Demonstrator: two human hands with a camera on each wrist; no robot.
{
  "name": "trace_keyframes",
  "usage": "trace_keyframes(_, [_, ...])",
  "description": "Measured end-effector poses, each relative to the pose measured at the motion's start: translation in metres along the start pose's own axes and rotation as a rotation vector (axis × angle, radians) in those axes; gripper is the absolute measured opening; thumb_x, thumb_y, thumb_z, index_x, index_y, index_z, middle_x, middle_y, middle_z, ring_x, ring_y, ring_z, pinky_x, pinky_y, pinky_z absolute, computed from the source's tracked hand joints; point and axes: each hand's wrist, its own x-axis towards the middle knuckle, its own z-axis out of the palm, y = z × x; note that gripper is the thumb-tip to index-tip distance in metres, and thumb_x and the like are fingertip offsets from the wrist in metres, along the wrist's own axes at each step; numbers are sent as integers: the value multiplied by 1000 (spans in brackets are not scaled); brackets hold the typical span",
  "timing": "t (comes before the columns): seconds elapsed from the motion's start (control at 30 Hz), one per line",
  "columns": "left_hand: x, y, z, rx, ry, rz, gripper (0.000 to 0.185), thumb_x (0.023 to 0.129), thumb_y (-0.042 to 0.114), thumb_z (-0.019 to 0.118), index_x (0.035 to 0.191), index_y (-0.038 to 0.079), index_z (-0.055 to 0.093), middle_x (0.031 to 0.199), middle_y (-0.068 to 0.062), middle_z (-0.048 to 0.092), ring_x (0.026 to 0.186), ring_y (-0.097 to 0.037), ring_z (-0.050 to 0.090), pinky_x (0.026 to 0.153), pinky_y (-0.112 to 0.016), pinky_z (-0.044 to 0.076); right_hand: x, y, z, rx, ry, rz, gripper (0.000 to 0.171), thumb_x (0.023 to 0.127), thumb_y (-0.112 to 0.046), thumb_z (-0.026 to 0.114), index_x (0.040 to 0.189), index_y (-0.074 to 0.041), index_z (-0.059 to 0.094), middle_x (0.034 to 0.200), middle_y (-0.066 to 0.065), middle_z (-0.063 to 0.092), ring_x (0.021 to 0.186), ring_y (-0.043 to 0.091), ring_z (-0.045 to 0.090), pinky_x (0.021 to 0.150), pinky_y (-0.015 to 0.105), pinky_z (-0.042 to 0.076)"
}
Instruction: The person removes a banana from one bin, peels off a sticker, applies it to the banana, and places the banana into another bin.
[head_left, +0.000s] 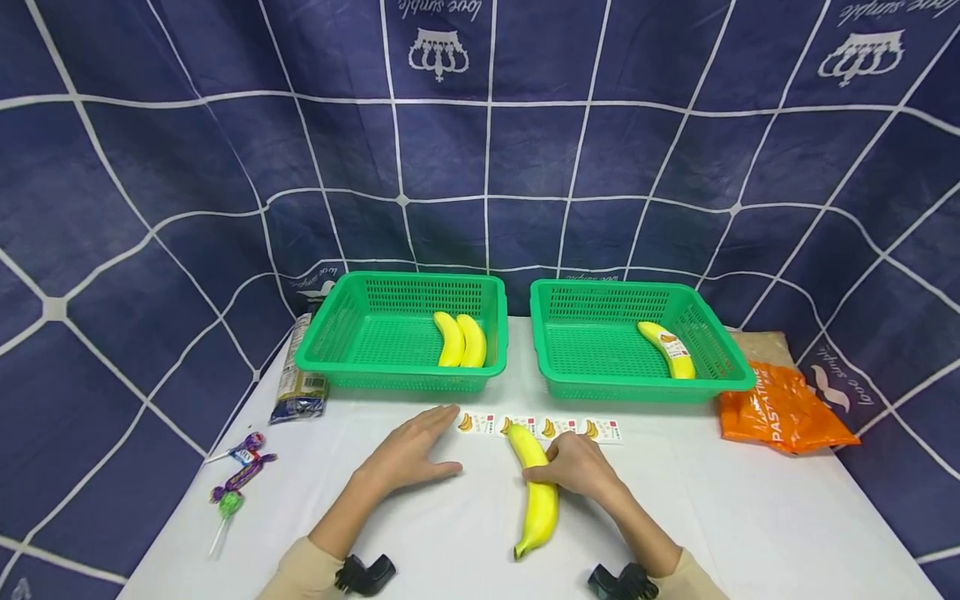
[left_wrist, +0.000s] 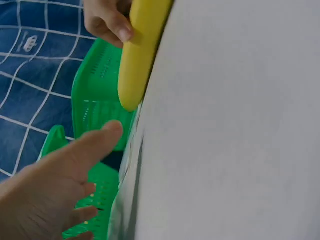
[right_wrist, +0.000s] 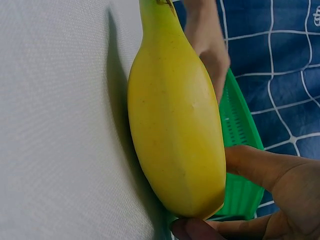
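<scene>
A yellow banana (head_left: 542,508) lies lengthwise on the white table, its stem end towards me. My right hand (head_left: 573,462) grips it between thumb and fingers near its middle; the right wrist view shows the thumb and a fingertip against the banana (right_wrist: 175,115). To the left, my left hand (head_left: 411,450) is spread with straight fingers, its fingertips beside a strip of banana-printed stickers (head_left: 477,422). In the left wrist view the left thumb (left_wrist: 100,142) stands apart from the banana (left_wrist: 142,55). The banana's far tip overlaps part of the sticker row.
Two bananas sit in the left green basket (head_left: 405,379); one stickered banana (head_left: 666,348) lies in the right green basket (head_left: 630,388). Lollipops and wrapped candy (head_left: 243,475) lie at left. A dark packet (head_left: 300,379) and an orange bag (head_left: 780,408) flank the baskets.
</scene>
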Motion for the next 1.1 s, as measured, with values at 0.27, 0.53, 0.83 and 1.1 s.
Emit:
trace_keyframes(0.27, [2, -6, 18, 138, 15, -7, 91, 83, 64, 63, 148, 3, 40, 153, -14, 42, 143, -31, 38, 118, -44, 32, 1, -1, -1, -5, 0, 4, 49, 69, -40, 85, 46, -18, 47, 43, -10, 28, 42, 8, 23, 42, 21, 16])
trace_keyframes(0.53, [0, -10, 23, 124, -91, -26, 95, 85, 70, 53, 151, 4, 33, 158, -13, 34, 148, -27, 30, 121, -43, 27, 0, -3, -2, -7, -5, 28, 48, 68, -40, 85, 46, -17, 48, 43, -10, 29, 42, 8, 25, 43, 21, 17])
trace_keyframes(0.83, [-2, -11, 26, 110, -106, -48, 99, 84, 73, 52, 149, 1, 36, 157, -16, 33, 147, -27, 31, 120, -43, 29, -2, -3, -3, -33, -11, 32, 53, 68, -41, 85, 45, -19, 43, 43, -11, 26, 43, 8, 23, 43, 21, 16])
trace_keyframes(1.1, [1, -11, 26, 98, -109, -58, 100, 83, 74, 53, 149, 1, 37, 157, -15, 34, 147, -27, 31, 121, -43, 28, -1, -3, -4, -39, -5, 45, 53, 68, -41, 85, 46, -18, 42, 43, -10, 26, 43, 8, 22, 43, 21, 16])
